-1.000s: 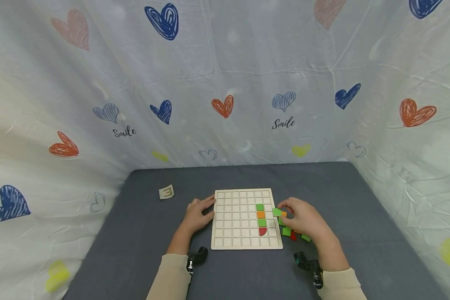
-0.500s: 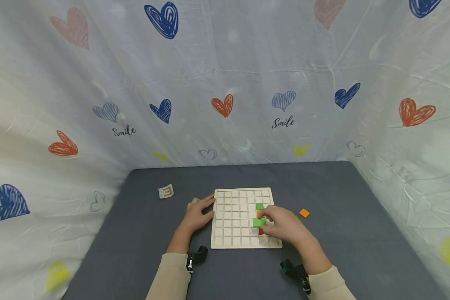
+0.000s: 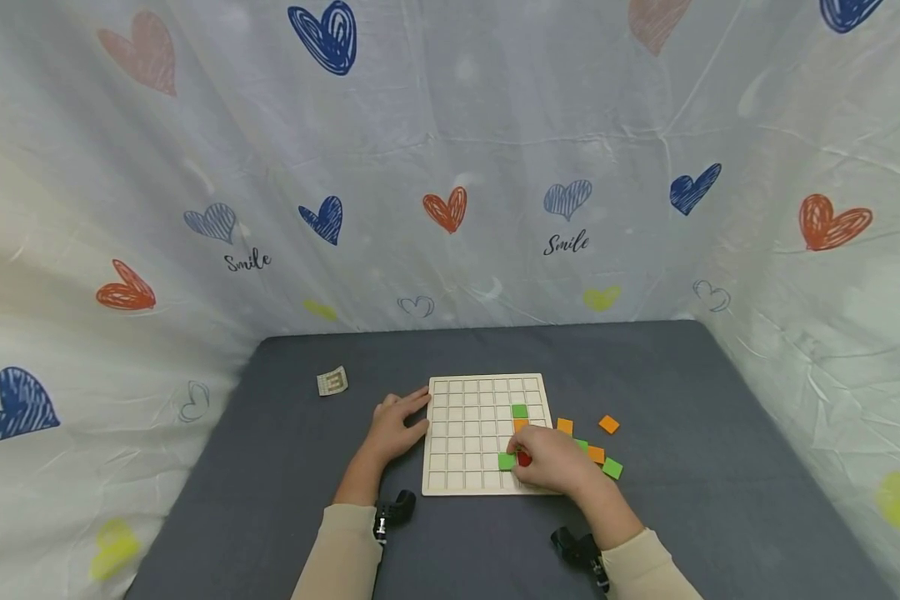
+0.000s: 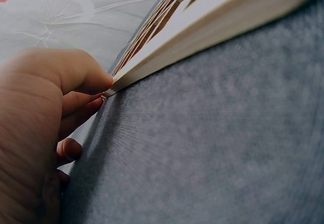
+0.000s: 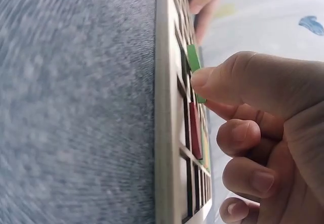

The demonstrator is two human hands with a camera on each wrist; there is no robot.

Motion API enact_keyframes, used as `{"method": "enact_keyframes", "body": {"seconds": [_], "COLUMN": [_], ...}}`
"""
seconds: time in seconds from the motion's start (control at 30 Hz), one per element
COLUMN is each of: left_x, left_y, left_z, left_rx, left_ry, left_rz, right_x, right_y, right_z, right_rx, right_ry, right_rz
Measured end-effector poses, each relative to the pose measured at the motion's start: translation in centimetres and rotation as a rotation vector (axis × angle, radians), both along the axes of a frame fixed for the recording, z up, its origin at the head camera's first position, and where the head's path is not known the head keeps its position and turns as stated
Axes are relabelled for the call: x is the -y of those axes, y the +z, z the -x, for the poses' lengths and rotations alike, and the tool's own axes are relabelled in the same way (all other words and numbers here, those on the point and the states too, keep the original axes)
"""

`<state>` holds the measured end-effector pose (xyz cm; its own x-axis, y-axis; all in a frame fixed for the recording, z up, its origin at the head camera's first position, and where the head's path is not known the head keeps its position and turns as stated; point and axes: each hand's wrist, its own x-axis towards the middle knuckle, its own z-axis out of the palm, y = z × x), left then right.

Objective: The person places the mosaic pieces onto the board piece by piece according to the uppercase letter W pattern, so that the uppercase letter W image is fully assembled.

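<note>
My right hand (image 3: pixel 551 458) pinches a green square tile (image 3: pixel 506 462) between thumb and fingers, over the pale gridded board (image 3: pixel 457 437). In the right wrist view the green tile (image 5: pixel 194 59) tilts at the grid, beside a red tile (image 5: pixel 195 133). A red tile (image 3: pixel 524 458) also shows by my fingers in the head view. Farther up that column sit an orange tile (image 3: pixel 521 425) and a green tile (image 3: pixel 520 411); my hand covers the square between orange and red. My left hand (image 3: pixel 397 429) rests on the table, thumb and fingertips touching the board's left edge (image 4: pixel 152 64).
Right of the board lie loose tiles, among them an orange tile (image 3: pixel 609 424) and a green tile (image 3: pixel 612 468); my right hand partly hides this pile. A small printed paper piece (image 3: pixel 332 381) lies at the far left of the grey table (image 3: pixel 375 358). A heart-patterned curtain (image 3: pixel 465 100) hangs behind.
My right hand has carried a green tile from the loose pile leftward onto the board, then down to beside the red tile. The left hand has stayed at the board's edge.
</note>
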<state>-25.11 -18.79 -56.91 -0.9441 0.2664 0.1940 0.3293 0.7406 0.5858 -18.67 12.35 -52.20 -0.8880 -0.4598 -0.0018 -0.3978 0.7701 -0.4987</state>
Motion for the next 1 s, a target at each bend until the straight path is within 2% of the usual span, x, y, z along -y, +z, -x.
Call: {"method": "enact_keyframes", "body": {"seconds": [0.33, 0.77, 1.0], "left_x": [0.05, 0.02, 0.01], "left_y": [-0.04, -0.16, -0.09], "left_z": [0.1, 0.12, -0.04], "left_rx": [0.001, -0.006, 0.004], "left_ry": [-0.005, 0.003, 0.005], "left_rz": [0.003, -0.004, -0.001], "right_x": [-0.02, 0.02, -0.62], "right_y": [-0.36, -0.35, -0.14], "right_z": [0.28, 0.23, 0.46], "right_rx": [-0.002, -0.053, -0.073], "right_ry": [-0.048, -0.036, -0.07], "right_rz": [-0.024, -0.048, -0.023]}}
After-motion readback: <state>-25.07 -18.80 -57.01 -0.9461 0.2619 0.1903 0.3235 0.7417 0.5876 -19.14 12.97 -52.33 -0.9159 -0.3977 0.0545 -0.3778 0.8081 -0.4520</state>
